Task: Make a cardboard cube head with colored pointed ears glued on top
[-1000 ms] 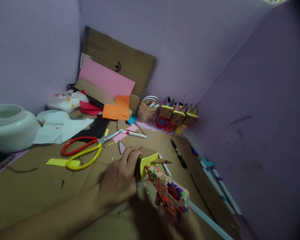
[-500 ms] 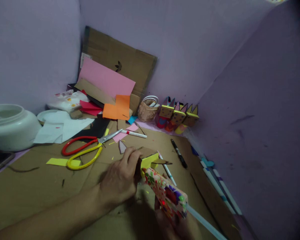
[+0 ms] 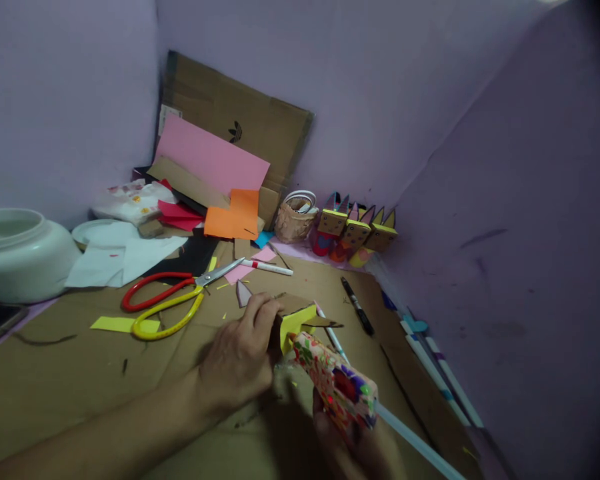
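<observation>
The left hand (image 3: 237, 360) is pinching a small cardboard piece (image 3: 294, 315) with a yellow face, fingers closed on its near edge and steadying it low over the table (image 3: 55, 380). The right hand (image 3: 360, 443) is wrapping around the grip of a flower-patterned glue gun (image 3: 337, 383), closed tight on it, and the nozzle is pressing in against the yellow face of the piece. A pale glue stick (image 3: 415, 443) is trailing out of the gun's back end toward the lower right.

To do this well, my read is that the nozzle wants to sit right on the seam with only a light squeeze, and the left fingers are best kept back from the tip, since hot glue could run onto them. The piece looks light enough to shift, so a firm pinch matters.

Sweeping left to right across the table: a white pot (image 3: 23, 253) is sitting at the far left edge, white paper (image 3: 120, 253) is lying beside it, and a yellow strip (image 3: 125, 325) is resting by the red-and-yellow scissors (image 3: 167, 303). Pink paper (image 3: 210, 157) and an orange sheet (image 3: 233, 215) are leaning on a cardboard sheet (image 3: 240, 120) against the wall. A white pen (image 3: 267, 268), a small basket (image 3: 294, 220), a row of paper figures (image 3: 355, 230) and a black marker (image 3: 357, 307) are following on. Lilac walls are closing in the corner, and brown cardboard is covering the work surface.
</observation>
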Demonstrator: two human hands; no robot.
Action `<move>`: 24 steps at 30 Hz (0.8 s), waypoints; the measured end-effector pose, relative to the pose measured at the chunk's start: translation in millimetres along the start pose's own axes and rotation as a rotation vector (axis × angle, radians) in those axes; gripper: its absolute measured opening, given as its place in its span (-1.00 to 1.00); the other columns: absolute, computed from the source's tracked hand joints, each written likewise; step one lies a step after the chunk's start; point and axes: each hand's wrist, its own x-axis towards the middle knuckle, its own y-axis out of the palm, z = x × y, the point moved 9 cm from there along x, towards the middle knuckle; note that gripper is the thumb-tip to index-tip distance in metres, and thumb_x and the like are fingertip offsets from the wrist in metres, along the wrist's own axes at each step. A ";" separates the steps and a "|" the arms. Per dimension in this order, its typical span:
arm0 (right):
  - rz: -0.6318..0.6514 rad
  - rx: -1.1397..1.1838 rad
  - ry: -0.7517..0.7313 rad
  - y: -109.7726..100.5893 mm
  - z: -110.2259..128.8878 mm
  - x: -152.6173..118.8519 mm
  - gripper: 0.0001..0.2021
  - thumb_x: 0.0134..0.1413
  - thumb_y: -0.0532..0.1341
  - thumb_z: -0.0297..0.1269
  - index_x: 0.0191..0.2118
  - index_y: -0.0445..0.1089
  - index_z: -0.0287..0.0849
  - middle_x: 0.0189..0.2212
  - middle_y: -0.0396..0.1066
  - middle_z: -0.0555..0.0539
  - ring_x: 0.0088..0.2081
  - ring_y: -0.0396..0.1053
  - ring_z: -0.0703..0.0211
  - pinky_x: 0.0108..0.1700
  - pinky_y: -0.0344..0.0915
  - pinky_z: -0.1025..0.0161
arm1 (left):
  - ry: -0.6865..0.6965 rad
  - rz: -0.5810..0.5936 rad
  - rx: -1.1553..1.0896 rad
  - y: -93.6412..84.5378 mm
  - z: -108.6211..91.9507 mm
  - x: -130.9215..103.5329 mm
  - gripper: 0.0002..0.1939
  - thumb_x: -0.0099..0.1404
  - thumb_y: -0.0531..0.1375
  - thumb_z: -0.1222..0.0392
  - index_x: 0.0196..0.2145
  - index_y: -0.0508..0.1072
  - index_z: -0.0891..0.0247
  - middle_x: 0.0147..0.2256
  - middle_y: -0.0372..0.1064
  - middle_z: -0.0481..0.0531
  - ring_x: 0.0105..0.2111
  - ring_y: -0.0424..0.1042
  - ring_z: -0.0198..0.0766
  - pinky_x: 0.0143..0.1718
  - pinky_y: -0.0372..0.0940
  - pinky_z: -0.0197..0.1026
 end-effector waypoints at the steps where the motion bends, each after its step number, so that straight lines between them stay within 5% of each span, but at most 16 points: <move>1: -0.010 -0.006 0.004 -1.5 -0.8 -0.2 -0.66 0.00 0.20 -0.07 -0.13 0.47 -0.10 -0.32 0.54 -0.15 -0.29 0.50 -0.08 -0.18 0.45 0.14 | -0.001 0.000 0.000 -0.1 -0.1 0.1 -0.37 -0.05 -0.01 0.51 0.01 0.09 0.18 0.07 0.17 0.16 -0.05 0.35 -0.01 -0.15 0.37 0.00; 9: -0.095 -0.031 0.079 -5.3 -8.8 -2.6 -0.65 0.00 0.19 -0.08 -0.14 0.46 -0.17 -0.22 0.52 -0.21 -0.19 0.48 -0.12 -0.11 0.42 0.11 | -0.017 0.012 -0.018 2.3 2.1 0.0 -0.37 -0.05 0.02 0.51 0.01 0.10 0.19 0.07 0.17 0.14 -0.06 0.34 -0.04 -0.11 0.36 0.01; 15: -0.095 -0.046 0.125 -6.2 -5.5 -1.0 -0.66 -0.03 0.19 -0.03 -0.26 0.48 -0.18 -0.33 0.53 -0.18 -0.26 0.49 -0.06 -0.10 0.40 0.16 | -0.019 -0.010 -0.020 1.4 2.8 -0.7 -0.40 -0.02 0.03 0.50 0.01 0.10 0.18 0.05 0.18 0.12 -0.05 0.33 -0.03 -0.12 0.36 0.00; 24: -0.038 -0.057 0.001 -2.8 10.2 2.0 -0.73 -0.02 0.20 -0.09 -0.28 0.51 -0.14 -0.39 0.54 -0.15 -0.34 0.50 -0.02 -0.18 0.44 0.22 | -0.027 0.008 -0.027 0.5 1.8 -0.2 -0.43 0.00 0.02 0.48 0.00 0.10 0.17 0.03 0.19 0.12 -0.05 0.34 -0.03 -0.16 0.37 -0.01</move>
